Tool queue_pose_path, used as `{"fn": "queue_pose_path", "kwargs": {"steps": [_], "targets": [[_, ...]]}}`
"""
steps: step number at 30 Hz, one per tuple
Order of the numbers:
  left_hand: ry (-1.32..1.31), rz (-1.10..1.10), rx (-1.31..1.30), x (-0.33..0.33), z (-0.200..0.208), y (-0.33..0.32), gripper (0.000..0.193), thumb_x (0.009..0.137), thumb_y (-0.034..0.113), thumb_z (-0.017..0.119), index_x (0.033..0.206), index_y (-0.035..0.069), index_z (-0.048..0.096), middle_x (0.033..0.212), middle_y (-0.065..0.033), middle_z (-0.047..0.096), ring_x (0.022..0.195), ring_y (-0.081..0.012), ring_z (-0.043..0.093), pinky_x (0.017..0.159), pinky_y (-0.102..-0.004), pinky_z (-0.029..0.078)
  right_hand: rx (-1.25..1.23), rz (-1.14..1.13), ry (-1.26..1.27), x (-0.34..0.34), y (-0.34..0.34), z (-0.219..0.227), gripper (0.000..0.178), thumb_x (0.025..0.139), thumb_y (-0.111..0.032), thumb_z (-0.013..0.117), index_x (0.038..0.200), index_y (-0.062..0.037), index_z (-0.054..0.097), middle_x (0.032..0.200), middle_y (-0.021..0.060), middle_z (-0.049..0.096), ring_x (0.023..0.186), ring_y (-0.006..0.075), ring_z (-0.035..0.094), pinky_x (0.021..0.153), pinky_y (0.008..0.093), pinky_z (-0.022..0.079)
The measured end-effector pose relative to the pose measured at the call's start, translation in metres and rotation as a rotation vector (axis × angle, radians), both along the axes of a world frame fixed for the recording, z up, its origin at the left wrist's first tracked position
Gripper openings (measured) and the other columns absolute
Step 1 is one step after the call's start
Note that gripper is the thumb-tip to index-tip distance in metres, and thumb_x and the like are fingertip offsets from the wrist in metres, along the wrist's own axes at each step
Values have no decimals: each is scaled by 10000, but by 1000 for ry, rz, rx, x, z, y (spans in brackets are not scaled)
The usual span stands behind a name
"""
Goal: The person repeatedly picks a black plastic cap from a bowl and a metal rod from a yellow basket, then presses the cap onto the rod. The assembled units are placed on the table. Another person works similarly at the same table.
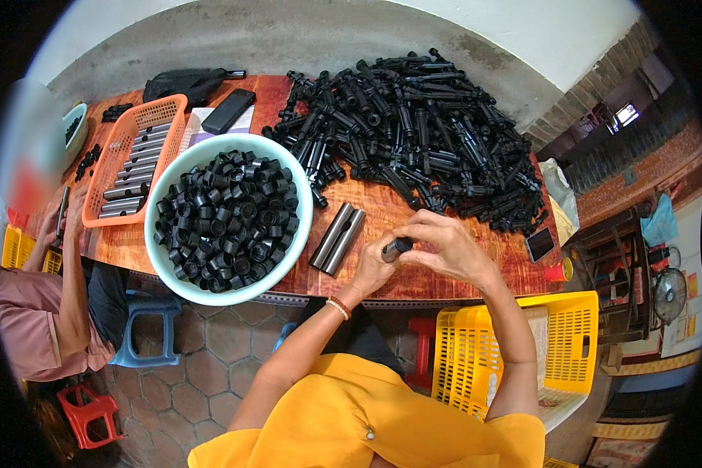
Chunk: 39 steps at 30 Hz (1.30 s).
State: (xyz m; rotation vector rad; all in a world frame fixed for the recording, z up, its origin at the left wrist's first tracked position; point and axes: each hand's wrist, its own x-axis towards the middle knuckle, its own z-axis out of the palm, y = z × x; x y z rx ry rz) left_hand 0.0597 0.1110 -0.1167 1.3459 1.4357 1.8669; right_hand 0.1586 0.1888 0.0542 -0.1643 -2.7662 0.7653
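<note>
My left hand [373,269] is closed round a short black cylindrical part [397,249] above the table's front edge. The fingers of my right hand [454,248] are bent against the same part from the other side; its lower portion is hidden in my grip. Just left of my hands, two slotted steel tubes [337,239] lie side by side. Further left stands a pale green basin [304,226] heaped with small black plastic caps [230,222]. Beyond my hands, a large pile of black plastic tube-shaped parts [413,129] covers the back of the table.
An orange basket [93,209] holds several steel tubes. One dark phone [228,111] lies behind the basin, another phone [540,244] near the right edge. Yellow crates [573,343] stand at my right. On the left, a co-worker's hands [71,214] hold a dark tube beside a blue stool [149,327].
</note>
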Motion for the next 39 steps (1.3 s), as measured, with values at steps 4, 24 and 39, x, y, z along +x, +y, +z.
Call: {"fn": "queue_pose_path", "kwargs": {"steps": [4,24,39], "targets": [[54,6,-62,0,5,-3,238,757,89,709,938,10,576,801,-165,608,749,-372,619,626,-382,485,-6,-14,-14,4,-2,0,291,718,-69,734,986,19,661,889,126,625,790,273,622,704,339,504],[180,114,73,32,-16,-1,242,780,179,636,930,-6,595,764,-186,625,690,-362,626,622,-399,488,37,156,-276,-31,-13,-7,460,853,-453,568,1046,-46,662,977,142,635,921,320,590,802,417,467],[196,-20,-19,36,-17,-5,225,769,153,643,922,-6,599,738,-185,620,674,-357,624,620,-400,486,96,-77,-556,-39,-13,-31,492,865,-526,501,899,-83,711,780,191,659,779,365,638,721,470,498]]}}
